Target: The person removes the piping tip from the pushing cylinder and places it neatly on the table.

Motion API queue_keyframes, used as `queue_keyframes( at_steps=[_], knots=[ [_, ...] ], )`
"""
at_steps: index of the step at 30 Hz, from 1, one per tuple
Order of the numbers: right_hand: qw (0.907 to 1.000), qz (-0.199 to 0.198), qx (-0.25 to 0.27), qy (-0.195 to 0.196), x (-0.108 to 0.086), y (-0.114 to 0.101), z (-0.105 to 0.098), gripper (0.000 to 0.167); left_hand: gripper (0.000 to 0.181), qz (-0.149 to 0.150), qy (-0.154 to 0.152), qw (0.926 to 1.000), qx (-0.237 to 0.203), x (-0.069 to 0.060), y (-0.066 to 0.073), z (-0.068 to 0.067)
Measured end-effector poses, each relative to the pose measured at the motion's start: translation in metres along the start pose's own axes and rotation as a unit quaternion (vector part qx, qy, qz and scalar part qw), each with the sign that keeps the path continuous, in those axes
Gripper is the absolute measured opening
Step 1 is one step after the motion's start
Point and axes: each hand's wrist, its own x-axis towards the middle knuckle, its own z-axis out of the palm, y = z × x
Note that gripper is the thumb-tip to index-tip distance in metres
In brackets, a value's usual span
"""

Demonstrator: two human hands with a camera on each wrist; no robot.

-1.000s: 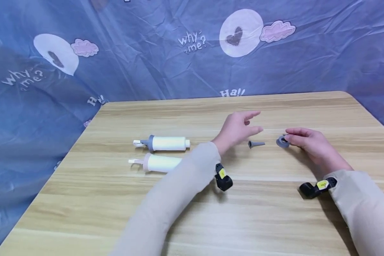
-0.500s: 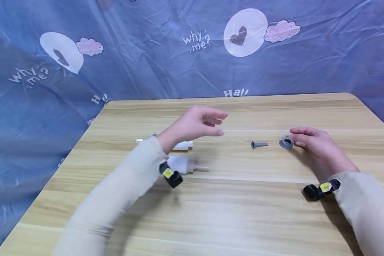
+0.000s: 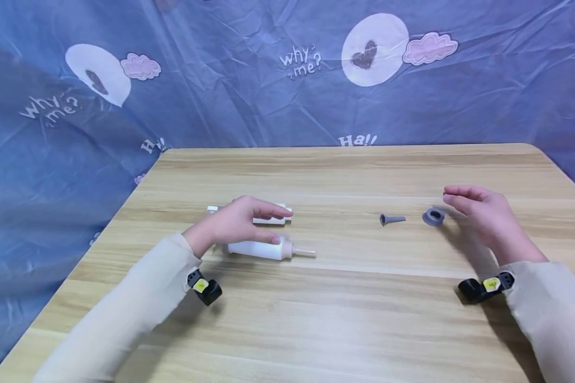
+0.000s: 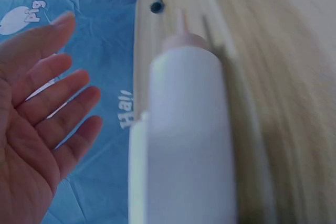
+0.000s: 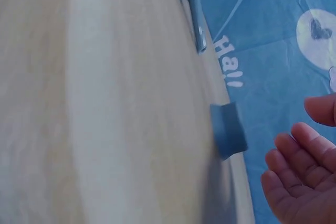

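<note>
My left hand [image 3: 239, 222] hovers above two white tubes, its fingers apart and holding nothing. The nearer tube [image 3: 256, 249] has a pinkish collar and thin nozzle pointing right; the hand covers its left end. Behind it lies the farther tube [image 3: 272, 215], partly hidden. In the left wrist view the nearer tube [image 4: 191, 140] stands beside the open palm [image 4: 31, 140]. My right hand [image 3: 491, 217] is raised just right of the grey ring [image 3: 433, 217], not touching it. A small grey nozzle [image 3: 392, 219] lies left of the ring; the right wrist view shows ring [image 5: 228, 129] and nozzle [image 5: 195, 14].
The wooden table [image 3: 345, 314] carries all these parts. A blue printed cloth [image 3: 249, 74] hangs behind its far edge and down the left side. A black wrist camera is strapped at each sleeve, the left one [image 3: 205, 287] low over the wood.
My left hand has moved left and down from near the grey nozzle to over the white tubes. My right hand has let go of the grey ring and drawn slightly away to the right.
</note>
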Motion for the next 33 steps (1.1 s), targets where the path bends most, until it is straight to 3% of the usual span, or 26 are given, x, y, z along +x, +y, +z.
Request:
queue_keyframes(
  at_steps=[4,10,14,17,21,28,33],
  knots=[
    [0.9999,-0.003,-0.008,0.015,-0.002,-0.007,0.003,0.019,0.054,0.000,-0.017,0.9999,-0.001,-0.008,-0.011,0.003],
    [0.9973,-0.037,0.062,0.014,-0.003,-0.015,0.009,0.016,0.052,-0.005,-0.003,0.9987,0.050,-0.013,-0.025,0.005],
    [0.9965,-0.040,0.071,0.021,-0.005,-0.019,0.013,0.016,0.050,0.002,-0.002,0.9978,0.066,-0.015,-0.033,0.008],
    [0.9971,-0.039,0.060,0.026,-0.006,-0.021,0.016,0.018,0.048,0.007,-0.005,0.9977,0.068,-0.016,-0.036,0.010],
    [0.9946,-0.052,0.088,0.019,-0.008,-0.022,0.019,0.019,0.048,0.018,-0.006,0.9971,0.074,-0.017,-0.038,0.014],
    [0.9889,-0.076,0.128,0.009,-0.009,-0.023,0.026,0.017,0.050,0.039,-0.006,0.9922,0.118,-0.018,-0.040,0.022],
    [0.9798,-0.086,0.180,-0.015,-0.011,-0.021,0.029,0.017,0.055,0.055,-0.007,0.9868,0.152,-0.017,-0.040,0.024]
  ],
)
